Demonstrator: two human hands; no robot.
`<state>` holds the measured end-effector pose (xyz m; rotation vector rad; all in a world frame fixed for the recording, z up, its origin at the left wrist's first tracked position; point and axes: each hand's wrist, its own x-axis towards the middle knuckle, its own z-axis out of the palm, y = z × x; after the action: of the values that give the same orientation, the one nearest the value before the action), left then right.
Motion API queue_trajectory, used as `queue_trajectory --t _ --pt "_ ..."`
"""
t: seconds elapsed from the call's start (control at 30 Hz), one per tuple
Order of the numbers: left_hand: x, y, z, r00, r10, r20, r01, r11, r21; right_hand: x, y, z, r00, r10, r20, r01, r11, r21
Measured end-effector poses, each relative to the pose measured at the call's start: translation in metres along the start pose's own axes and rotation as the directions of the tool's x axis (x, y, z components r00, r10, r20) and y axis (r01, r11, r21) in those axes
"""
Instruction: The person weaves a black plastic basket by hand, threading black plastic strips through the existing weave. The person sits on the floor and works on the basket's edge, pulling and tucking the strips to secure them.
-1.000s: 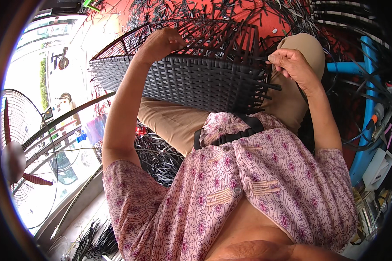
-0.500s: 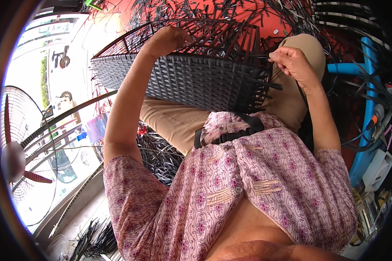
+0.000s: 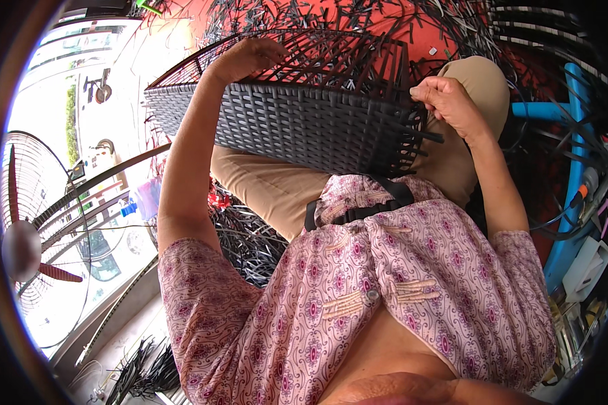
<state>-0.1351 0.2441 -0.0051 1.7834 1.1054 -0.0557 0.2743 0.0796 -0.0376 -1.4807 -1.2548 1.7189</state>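
Observation:
A dark woven panel of flat plastic strips on a frame, like a basket side (image 3: 297,121), rests across my lap. Loose strip ends stick out at its right corner. My left hand (image 3: 246,59) reaches over the top edge, fingers loosely bent and apart above the open bars; nothing is visible in them. Beside the right corner, my right hand (image 3: 446,101) is closed in a pinch, thumb and forefinger together on a thin dark plastic strip, most of it hidden.
Cut black strips litter the red floor (image 3: 419,30) beyond the panel. A fan (image 3: 21,250) stands at the left by a bright opening. To the right are a blue plastic frame (image 3: 574,135), tools and a white box-like item (image 3: 588,270).
My left hand has shifted slightly left and up along the top edge. My right hand has moved a little left and down, closer to the panel's corner.

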Motion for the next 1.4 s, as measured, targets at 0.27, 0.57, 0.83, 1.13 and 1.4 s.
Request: queue_trajectory --t 0.27,0.57,0.83,1.13,1.4 --pt "-0.007 0.037 -0.009 0.987 -0.093 0.133 0.099 0.995 -0.035 -0.012 -0.011 0.004 0.999 0.013 -0.034 -0.013 1.0 0.005" --pt "0.007 0.026 -0.008 0.971 -0.115 0.208 0.107 0.993 0.048 -0.02 -0.013 0.005 0.991 0.135 -0.025 -0.134 0.99 0.055" --pt "0.001 0.052 -0.02 0.947 -0.118 0.3 0.184 0.962 -0.202 -0.035 -0.035 -0.001 0.986 0.145 -0.076 -0.146 0.989 -0.005" --pt "-0.012 0.052 -0.025 0.967 -0.132 0.219 0.164 0.978 -0.133 -0.032 -0.05 0.003 0.979 0.062 -0.192 -0.073 0.996 -0.047" --pt "-0.011 0.05 -0.024 0.979 -0.086 0.186 0.102 0.992 -0.079 -0.039 -0.049 0.009 0.982 0.031 -0.184 -0.03 1.0 0.009"
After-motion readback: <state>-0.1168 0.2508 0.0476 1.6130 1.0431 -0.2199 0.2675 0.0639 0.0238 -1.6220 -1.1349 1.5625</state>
